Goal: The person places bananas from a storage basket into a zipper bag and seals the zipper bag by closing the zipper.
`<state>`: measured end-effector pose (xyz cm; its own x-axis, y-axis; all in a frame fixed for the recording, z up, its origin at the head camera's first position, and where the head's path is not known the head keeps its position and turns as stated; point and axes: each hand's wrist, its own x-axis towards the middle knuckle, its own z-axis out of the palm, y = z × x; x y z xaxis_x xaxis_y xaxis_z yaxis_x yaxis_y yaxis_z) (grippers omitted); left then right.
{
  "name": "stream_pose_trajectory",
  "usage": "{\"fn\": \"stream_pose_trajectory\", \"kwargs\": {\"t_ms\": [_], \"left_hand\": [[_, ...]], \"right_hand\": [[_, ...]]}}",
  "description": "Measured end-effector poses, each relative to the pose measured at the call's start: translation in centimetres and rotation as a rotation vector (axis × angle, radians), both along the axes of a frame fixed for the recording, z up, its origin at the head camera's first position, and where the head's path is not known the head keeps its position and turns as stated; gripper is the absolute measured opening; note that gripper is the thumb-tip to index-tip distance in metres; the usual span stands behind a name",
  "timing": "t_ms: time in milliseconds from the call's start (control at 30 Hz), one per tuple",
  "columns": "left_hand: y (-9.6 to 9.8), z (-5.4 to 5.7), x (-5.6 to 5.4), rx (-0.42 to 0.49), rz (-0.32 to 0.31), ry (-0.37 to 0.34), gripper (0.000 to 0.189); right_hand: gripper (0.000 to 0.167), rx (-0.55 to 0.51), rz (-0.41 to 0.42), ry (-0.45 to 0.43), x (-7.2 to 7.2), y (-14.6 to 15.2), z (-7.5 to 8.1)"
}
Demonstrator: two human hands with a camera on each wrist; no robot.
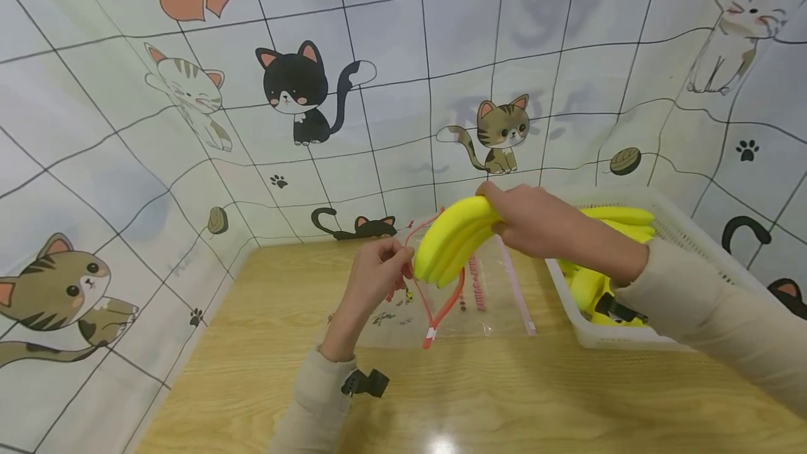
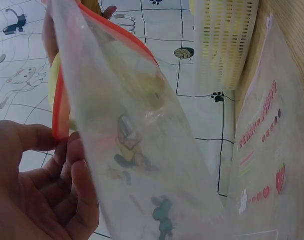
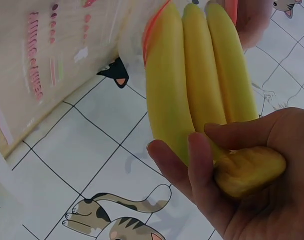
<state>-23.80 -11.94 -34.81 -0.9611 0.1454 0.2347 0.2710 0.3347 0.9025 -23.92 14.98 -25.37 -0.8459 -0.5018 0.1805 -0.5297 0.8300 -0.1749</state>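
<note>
My right hand (image 1: 532,219) grips a bunch of yellow bananas (image 1: 450,240) by its stem end, thumb and fingers wrapped round it. The bunch tilts down to the left, and its tips sit within the parted red mouth of a clear zip bag (image 2: 137,130). At the bag's red edge, the left hand (image 1: 378,272) pinches the rim between thumb and fingers. Cartoon prints mark this bag, and a white slider (image 1: 431,333) hangs at the near end of its red strip. In the right wrist view three bananas (image 3: 204,75) show side by side.
A second clear bag (image 1: 494,293) with a pink zip strip lies on the wooden table (image 1: 479,398), beside the first. To the right stands a white plastic basket (image 1: 605,336) holding more bananas (image 1: 621,216) and other yellow pieces. Cat-patterned sheeting (image 1: 403,118) encloses the table.
</note>
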Motion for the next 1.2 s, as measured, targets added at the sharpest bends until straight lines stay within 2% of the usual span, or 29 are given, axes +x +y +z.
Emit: {"fn": "stream_pose_trajectory", "kwargs": {"t_ms": [300,533,633,833,1000,1200], "left_hand": [[0.0,0.0,0.0,0.015,-0.006,-0.005,0.026],[0.1,0.0,0.0,0.01,0.006,-0.006,0.026],[0.2,0.0,-0.1,0.021,0.01,-0.009,0.026],[0.3,0.1,-0.1,0.024,0.031,-0.016,0.025],[0.3,-0.1,-0.1,0.014,0.037,-0.012,0.025],[0.5,-0.2,-0.2,-0.005,0.019,0.001,0.026]], "right_hand": [[0.023,0.014,0.033,0.034,0.2,-1.4,-0.8],[0.021,0.018,0.029,0.154,-0.2,-1.8,-1.7],[0.019,0.0,0.043,0.178,-0.3,-2.0,-1.9],[0.016,-0.049,0.091,0.205,-0.4,-2.3,-2.0],[0.02,-0.087,0.127,0.221,-0.2,-2.4,-1.9],[0.014,-0.053,0.175,0.339,0.4,-2.6,-1.5]]}}
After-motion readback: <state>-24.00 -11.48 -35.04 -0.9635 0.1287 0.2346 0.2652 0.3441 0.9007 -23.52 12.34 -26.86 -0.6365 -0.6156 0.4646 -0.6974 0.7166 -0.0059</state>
